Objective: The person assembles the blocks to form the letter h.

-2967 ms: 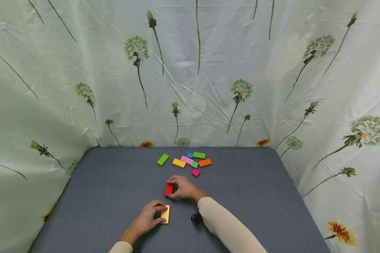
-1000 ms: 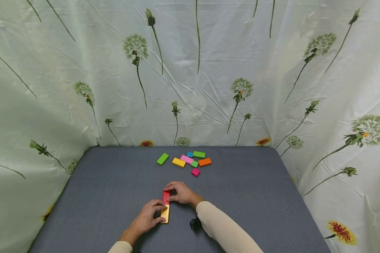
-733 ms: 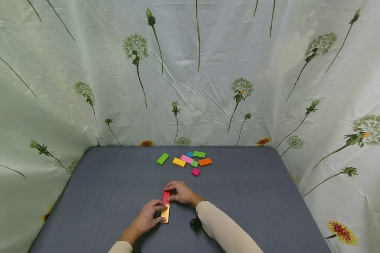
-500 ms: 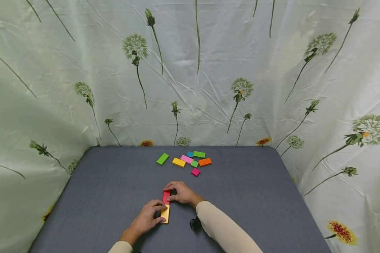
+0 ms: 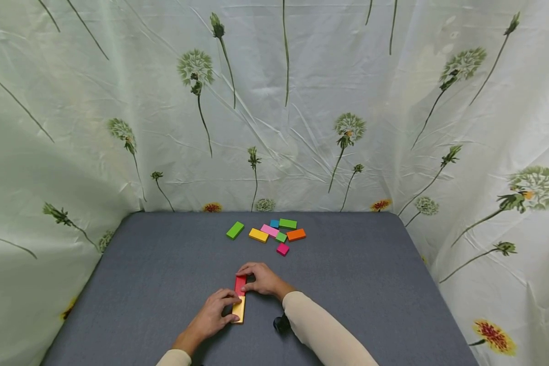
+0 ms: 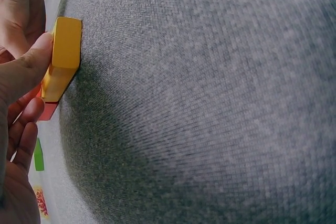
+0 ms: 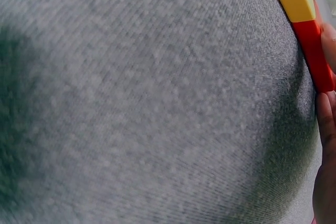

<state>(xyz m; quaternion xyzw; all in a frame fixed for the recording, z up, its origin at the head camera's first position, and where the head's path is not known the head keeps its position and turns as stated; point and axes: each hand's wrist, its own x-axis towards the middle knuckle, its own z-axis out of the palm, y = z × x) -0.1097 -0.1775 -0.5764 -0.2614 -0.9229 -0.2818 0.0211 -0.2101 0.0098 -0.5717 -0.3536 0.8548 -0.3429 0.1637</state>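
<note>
While the person leans over the grey table [image 5: 164,274], the left hand [image 5: 212,315] has its fingers curled round the yellow block [image 5: 239,309], thumb pressed on its near long side as the left wrist view shows. The right hand [image 5: 264,279] pinches the red block [image 5: 240,284] between curled fingers and thumb. Both blocks lie flat on the cloth near the front middle of the table, set end to end and touching, the red one farther from the person, so the two make one straight strip.

Farther back, well apart from the hands, loose blocks lie in a small cluster: a green block [image 5: 235,230] a little off to the left, an orange-yellow block [image 5: 258,235], a pink block [image 5: 270,231], a blue block [image 5: 274,223], a second green block [image 5: 287,223], a small green block [image 5: 281,237], an orange block [image 5: 296,235] and a magenta block [image 5: 282,249] nearest the hands. They sit straight on the table cloth, not in any tray or box. A pale curtain [image 5: 302,101] printed with dandelions hangs round three sides of the table.
</note>
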